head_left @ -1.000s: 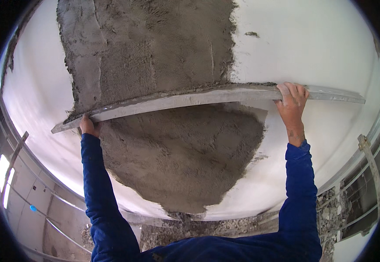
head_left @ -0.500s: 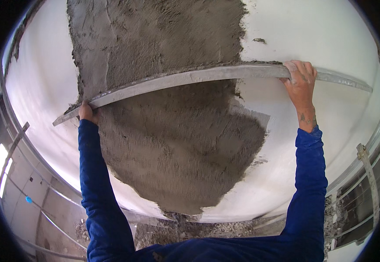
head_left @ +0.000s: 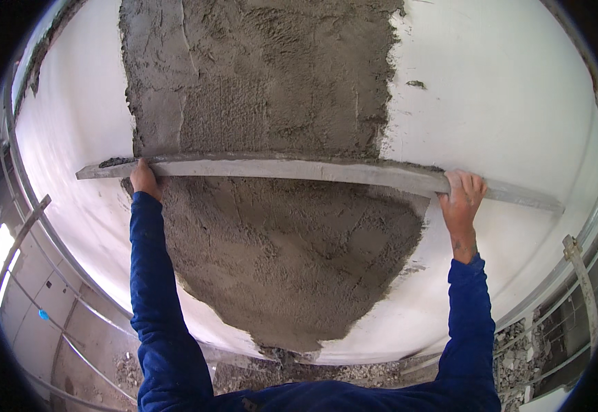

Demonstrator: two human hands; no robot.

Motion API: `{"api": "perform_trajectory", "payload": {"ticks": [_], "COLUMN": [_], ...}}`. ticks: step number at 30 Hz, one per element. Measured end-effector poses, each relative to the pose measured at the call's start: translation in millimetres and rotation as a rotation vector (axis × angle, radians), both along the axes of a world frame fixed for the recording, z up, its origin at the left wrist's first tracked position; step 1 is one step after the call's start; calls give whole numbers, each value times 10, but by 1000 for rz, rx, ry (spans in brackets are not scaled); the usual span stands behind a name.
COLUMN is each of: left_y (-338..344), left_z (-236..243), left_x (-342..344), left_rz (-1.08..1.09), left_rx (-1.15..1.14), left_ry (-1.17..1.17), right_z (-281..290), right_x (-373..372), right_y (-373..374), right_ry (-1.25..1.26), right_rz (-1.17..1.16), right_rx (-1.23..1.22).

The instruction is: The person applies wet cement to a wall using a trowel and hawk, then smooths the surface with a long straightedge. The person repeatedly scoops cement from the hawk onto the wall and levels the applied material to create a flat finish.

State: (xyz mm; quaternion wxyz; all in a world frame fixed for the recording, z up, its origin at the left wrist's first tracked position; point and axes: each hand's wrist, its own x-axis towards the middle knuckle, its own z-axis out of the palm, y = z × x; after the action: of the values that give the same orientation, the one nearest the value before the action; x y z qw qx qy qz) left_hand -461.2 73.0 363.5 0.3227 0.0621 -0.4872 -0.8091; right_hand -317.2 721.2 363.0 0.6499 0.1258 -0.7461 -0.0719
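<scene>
A long grey metal plasterer's straightedge [head_left: 278,169] lies across a band of wet grey mortar [head_left: 257,82] on a white wall [head_left: 484,89]. My left hand [head_left: 145,180] is closed on it near its left end. Farther along, short of the right end, my right hand [head_left: 462,199] grips it with the fingers over the top edge. Both arms reach out in blue sleeves. Scraped mortar sits along the bar's upper edge, with a small heap by the left end. Below the bar the mortar narrows to a ragged point.
Metal scaffold rails stand on the left, with an upright post [head_left: 576,268] and more rails on the right. Rubble [head_left: 518,357] lies on the floor at lower right, and more debris shows below the wall. A bright window opening [head_left: 3,257] is at far left.
The straightedge's right side has swung downward with my right hand, so the bar now slopes slightly down to the right instead of up. My left hand has barely moved. Both hands keep their grip.
</scene>
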Motion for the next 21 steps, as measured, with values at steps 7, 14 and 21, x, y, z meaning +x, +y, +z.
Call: {"api": "perform_trajectory", "payload": {"ticks": [7, 14, 21], "left_y": [336, 40, -219], "left_z": [487, 894, 1360], "left_x": [253, 69, -130], "left_rz": [138, 92, 61], "left_rx": [11, -26, -41], "left_ry": [-15, 16, -21], "right_z": [700, 1185, 1323], "right_x": [-22, -112, -82], "right_y": [-17, -82, -109], "right_ry": [84, 125, 119], "right_rz": [-24, -43, -55], "right_rx": [61, 96, 70]}}
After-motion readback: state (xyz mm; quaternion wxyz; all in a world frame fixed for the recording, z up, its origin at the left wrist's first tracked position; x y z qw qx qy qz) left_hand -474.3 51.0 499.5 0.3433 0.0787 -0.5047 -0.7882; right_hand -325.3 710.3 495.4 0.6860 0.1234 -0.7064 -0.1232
